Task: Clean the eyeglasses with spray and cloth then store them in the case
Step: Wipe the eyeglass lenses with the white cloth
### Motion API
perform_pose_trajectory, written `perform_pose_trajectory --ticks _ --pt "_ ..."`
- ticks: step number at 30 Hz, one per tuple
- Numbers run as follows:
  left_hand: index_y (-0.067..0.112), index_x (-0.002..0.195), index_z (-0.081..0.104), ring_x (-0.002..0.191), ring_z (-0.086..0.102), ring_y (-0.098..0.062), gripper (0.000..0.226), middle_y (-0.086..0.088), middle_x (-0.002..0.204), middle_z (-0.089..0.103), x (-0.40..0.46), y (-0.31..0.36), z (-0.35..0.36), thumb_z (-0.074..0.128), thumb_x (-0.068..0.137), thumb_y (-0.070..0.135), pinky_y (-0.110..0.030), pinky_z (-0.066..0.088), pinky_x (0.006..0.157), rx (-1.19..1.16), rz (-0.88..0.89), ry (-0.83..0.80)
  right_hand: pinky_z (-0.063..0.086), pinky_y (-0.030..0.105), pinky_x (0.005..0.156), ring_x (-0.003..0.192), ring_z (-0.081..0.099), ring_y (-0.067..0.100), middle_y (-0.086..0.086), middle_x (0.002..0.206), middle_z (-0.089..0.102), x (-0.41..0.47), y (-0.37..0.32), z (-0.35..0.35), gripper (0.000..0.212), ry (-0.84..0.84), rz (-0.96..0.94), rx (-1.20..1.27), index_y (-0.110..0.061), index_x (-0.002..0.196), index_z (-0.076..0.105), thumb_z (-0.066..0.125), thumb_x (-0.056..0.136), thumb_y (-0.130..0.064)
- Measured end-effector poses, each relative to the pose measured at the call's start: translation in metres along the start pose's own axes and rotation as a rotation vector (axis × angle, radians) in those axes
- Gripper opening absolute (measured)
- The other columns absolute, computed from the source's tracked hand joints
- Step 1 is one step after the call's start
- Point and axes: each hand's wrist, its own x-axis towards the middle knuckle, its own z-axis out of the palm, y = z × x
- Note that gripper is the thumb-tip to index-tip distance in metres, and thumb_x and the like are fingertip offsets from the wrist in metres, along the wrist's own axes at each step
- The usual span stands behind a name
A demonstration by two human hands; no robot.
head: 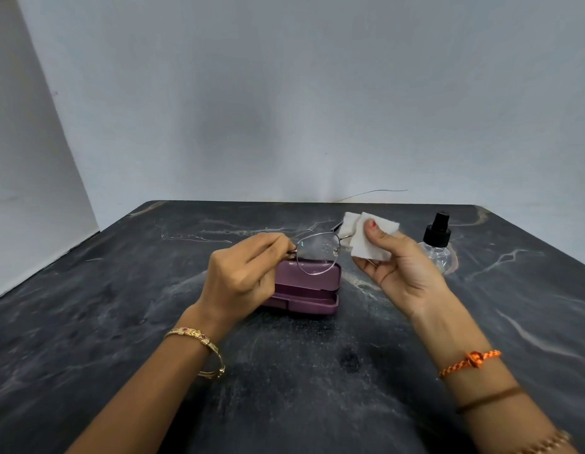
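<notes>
Your left hand (242, 273) is pinching the eyeglasses (315, 253) in a closed grip just above the purple case (306, 291) on the bench (120, 322). Your right hand (402, 270), right of the case, is gripping the white cloth (366, 239) against the frame's far side, with the spray bottle (437, 244) standing behind it.

case (309, 286) on table (88, 322), eyeglasses (317, 253) above it, bottle (437, 244) right
</notes>
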Motion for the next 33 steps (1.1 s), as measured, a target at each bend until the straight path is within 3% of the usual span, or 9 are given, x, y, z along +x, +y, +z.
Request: perform_pose_trajectory --ticks 7,12,15,17,21,28,33 --pt "-0.002 0.080 0.066 0.071 0.062 -0.013 0.030 -0.011 0.073 0.070 0.002 -0.003 -0.003 0.068 0.061 -0.025 -0.019 0.053 0.060 -0.001 -0.004 0.034 0.053 0.016 0.049 0.056 0.069 0.005 -0.003 0.059 0.073 0.000 -0.013 -0.008 0.028 0.015 -0.039 -0.295 -0.008 0.075 0.063 0.070 0.053 -0.023" --pt "-0.006 0.076 0.068 0.069 0.064 -0.014 0.019 -0.011 0.072 0.070 0.002 0.000 -0.002 0.068 0.064 -0.021 -0.020 0.055 0.058 -0.017 0.005 -0.001 0.057 0.022 0.058 0.062 0.071 0.013 0.003 0.071 0.073 0.002 -0.011 -0.010 0.021 0.094 -0.003 -0.003 -0.012 0.086 0.061 0.065 0.070 -0.024" --pt "-0.006 0.075 0.069 0.066 0.066 -0.015 0.013 -0.010 0.073 0.070 0.000 0.005 0.000 0.068 0.067 -0.017 -0.024 0.056 0.053 -0.004 0.046 -0.058 0.057 0.022 0.055 0.056 0.069 0.011 0.001 0.064 0.073 0.002 -0.005 -0.008 0.010 0.128 0.012 0.074 -0.013 0.087 0.059 0.059 0.084 -0.022" --pt "-0.006 0.075 0.069 0.066 0.065 -0.015 0.015 -0.010 0.072 0.069 0.000 0.006 0.002 0.069 0.065 -0.018 -0.024 0.055 0.052 -0.014 0.039 -0.066 0.057 0.021 0.052 0.054 0.069 0.010 0.000 0.059 0.072 0.001 -0.001 -0.005 0.009 0.119 0.030 0.064 -0.011 0.086 0.060 0.061 0.081 -0.018" --pt "-0.007 0.077 0.068 0.072 0.061 -0.012 0.022 -0.012 0.072 0.069 0.000 -0.001 0.000 0.068 0.062 -0.023 -0.020 0.054 0.060 -0.009 -0.009 0.000 0.057 0.022 0.054 0.061 0.071 0.013 0.005 0.066 0.074 0.000 0.001 -0.001 0.031 -0.009 0.058 0.006 -0.004 0.091 0.061 0.064 0.060 -0.009" --pt "-0.012 0.080 0.068 0.077 0.059 -0.014 0.017 -0.017 0.075 0.069 0.004 -0.012 -0.007 0.063 0.067 -0.023 -0.020 0.052 0.074 0.043 -0.094 0.102 0.058 0.022 0.056 0.067 0.072 0.012 0.004 0.070 0.075 -0.002 -0.007 -0.002 0.034 -0.049 0.019 -0.185 -0.001 0.089 0.063 0.067 0.056 -0.009" --pt "-0.010 0.076 0.068 0.076 0.059 -0.011 0.017 -0.014 0.074 0.069 0.004 -0.005 -0.004 0.064 0.066 -0.023 -0.012 0.051 0.072 -0.005 -0.093 0.100 0.060 0.025 0.060 0.064 0.072 0.012 0.003 0.066 0.075 -0.004 -0.006 0.003 0.029 0.014 -0.035 0.027 -0.006 0.086 0.060 0.065 0.058 -0.011"
